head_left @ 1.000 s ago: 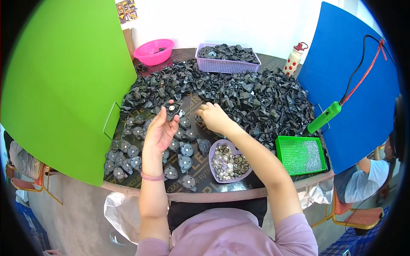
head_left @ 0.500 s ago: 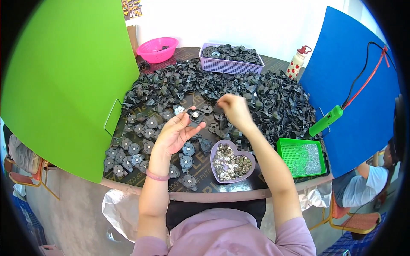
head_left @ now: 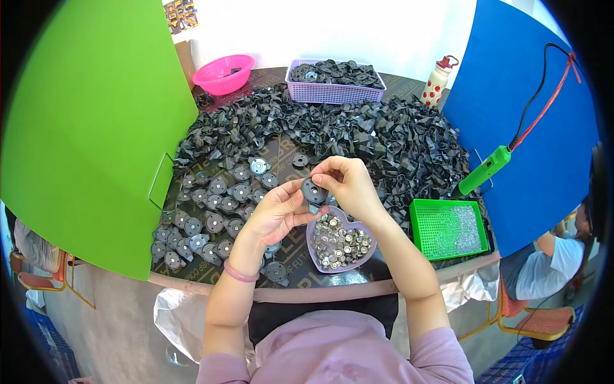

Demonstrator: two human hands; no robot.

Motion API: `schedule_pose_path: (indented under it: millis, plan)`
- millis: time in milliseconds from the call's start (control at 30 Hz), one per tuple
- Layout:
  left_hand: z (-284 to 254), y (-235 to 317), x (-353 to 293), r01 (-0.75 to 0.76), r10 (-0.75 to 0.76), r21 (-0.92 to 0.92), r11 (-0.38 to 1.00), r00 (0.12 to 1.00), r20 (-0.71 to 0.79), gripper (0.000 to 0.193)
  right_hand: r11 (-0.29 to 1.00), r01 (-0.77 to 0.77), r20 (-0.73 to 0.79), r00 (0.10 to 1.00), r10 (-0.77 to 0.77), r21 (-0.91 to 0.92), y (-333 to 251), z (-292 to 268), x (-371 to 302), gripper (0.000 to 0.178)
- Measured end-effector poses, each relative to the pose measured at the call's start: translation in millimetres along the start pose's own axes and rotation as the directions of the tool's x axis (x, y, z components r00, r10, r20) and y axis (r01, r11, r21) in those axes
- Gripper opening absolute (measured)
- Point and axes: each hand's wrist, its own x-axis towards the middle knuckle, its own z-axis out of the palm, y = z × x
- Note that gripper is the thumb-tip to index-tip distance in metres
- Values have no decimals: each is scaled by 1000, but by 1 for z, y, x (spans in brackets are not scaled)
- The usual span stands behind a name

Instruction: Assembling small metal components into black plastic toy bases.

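Both my hands meet over the middle of the table on one black plastic part with a round disc-shaped cover [head_left: 313,191]. My left hand [head_left: 276,216] holds it from the left and below, thumb against its side. My right hand [head_left: 346,187] pinches the upper right edge of the disc between thumb and fingers. Just below them sits a lilac heart-shaped bowl [head_left: 311,246] of small round metal pieces. Left of my left hand lie several similar black parts with round discs [head_left: 214,223]. One loose black disc [head_left: 300,160] lies beyond my hands.
A large heap of black plastic pieces [head_left: 409,141] covers the back and right. Behind it stand a pink basket [head_left: 217,80], a lilac basket [head_left: 336,95] and a bottle [head_left: 435,86]. At right, a green electric screwdriver [head_left: 487,169] hangs beside a green tray [head_left: 425,233] of tiny clear-looking pieces.
My right hand has come down and left from the heap's edge to my left hand. A round disc now covers the part, whose metal centre showed before. My left hand has shifted slightly right.
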Motion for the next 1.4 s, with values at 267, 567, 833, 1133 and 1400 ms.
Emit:
schedule_pose_path:
  millis: [267, 567, 833, 1133, 1400]
  plan:
    - [9, 3, -1, 40, -40, -24, 999, 999, -12, 39, 999, 30, 7, 1000, -30, -23, 1, -2, -2, 6]
    - [5, 0, -1, -64, 83, 194, 979, 992, -93, 29, 989, 121, -81, 990, -114, 86, 14, 5, -7, 13]
    - [-44, 100, -27, -107, 587, 847, 521, 765, -265, 26, 979, 163, -212, 968, -135, 123, 18, -24, -6, 10]
    - [-167, 145, 2, 474, 671, 835, 280, 525, -523, 24, 986, 165, -134, 978, -159, 30, 17, -13, -8, 8]
    - [-212, 135, 21, 765, 627, 643, 40, 482, -612, 27, 991, 130, -82, 988, -130, -13, 18, -18, -7, 7]
